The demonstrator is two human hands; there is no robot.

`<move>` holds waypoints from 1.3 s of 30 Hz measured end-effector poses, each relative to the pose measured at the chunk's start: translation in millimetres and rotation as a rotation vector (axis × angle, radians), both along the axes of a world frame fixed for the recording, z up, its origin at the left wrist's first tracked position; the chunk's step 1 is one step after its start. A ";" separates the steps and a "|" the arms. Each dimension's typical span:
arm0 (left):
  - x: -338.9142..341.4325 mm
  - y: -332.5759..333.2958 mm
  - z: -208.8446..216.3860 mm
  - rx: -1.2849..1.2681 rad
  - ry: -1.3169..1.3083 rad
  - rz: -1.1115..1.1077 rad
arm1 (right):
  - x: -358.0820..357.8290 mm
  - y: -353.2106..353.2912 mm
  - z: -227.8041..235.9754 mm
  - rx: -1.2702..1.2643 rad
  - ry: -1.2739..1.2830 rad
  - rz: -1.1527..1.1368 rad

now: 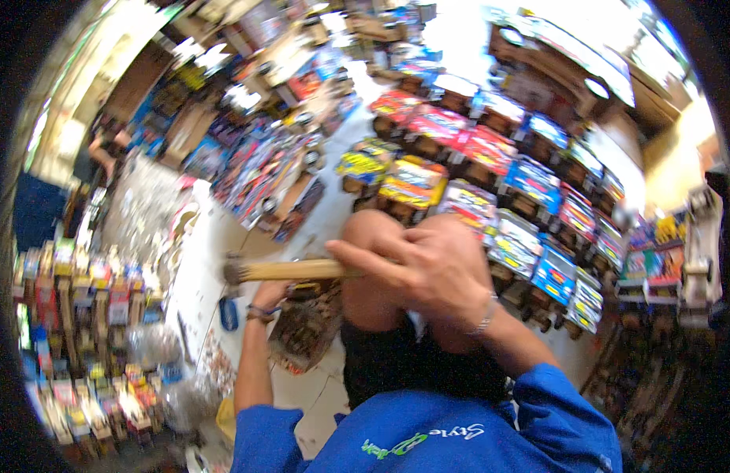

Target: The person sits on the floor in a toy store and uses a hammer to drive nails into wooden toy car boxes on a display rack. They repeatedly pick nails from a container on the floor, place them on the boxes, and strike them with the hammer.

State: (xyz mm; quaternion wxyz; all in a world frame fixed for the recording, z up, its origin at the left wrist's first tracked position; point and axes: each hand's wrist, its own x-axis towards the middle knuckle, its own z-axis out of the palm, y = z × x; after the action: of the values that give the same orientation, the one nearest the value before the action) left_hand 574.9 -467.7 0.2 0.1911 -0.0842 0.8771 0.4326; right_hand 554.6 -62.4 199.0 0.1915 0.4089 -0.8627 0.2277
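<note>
My right hand (428,272) is closed round the wooden handle of a hammer (298,270), in front of my bent knees. The hammer's dark head points left and lies over part of my left hand. Lower and further left, my left hand (270,294) reaches down beside a dark, worn block (308,327) on the floor. A small dark piece with a yellowish edge (306,290) lies at its fingers on the block. Blur and the hammer hide those fingers, so I cannot tell whether they grip it.
Rows of brightly painted toy trucks (491,150) stand ahead and right. More truck parts (262,162) are heaped at far left. Unpainted wooden pieces (89,315) stack along the left side. A blue oval item (229,314) and scraps lie on the tiles. Another person (105,146) is at far left.
</note>
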 end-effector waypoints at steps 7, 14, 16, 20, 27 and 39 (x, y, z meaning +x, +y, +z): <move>-91.9 132.0 173.6 0.709 0.153 0.064 | -15.1 -2.4 8.5 -0.776 -0.149 -0.274; -154.3 298.4 228.2 0.696 -0.020 -0.296 | -35.8 66.5 -18.5 -0.851 -0.461 -0.559; -162.0 333.4 213.4 0.708 -0.087 -0.379 | -34.0 81.5 -29.9 -0.890 -0.459 -0.626; -183.6 379.4 184.9 0.673 -0.187 -0.586 | -30.7 111.1 -50.3 -0.860 -0.443 -0.783; -207.5 430.3 144.1 0.494 -0.236 -0.711 | -33.1 143.2 -86.6 -0.958 -0.482 -0.923; -259.2 472.2 69.7 0.467 -0.241 -0.762 | -63.2 202.9 -132.1 -0.948 -0.572 -0.971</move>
State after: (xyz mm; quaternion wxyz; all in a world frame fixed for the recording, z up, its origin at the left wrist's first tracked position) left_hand 315.7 4.5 69.9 0.4508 0.2397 0.6962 0.5046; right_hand 491.4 140.5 66.9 0.1943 -0.2213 -0.7719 0.5634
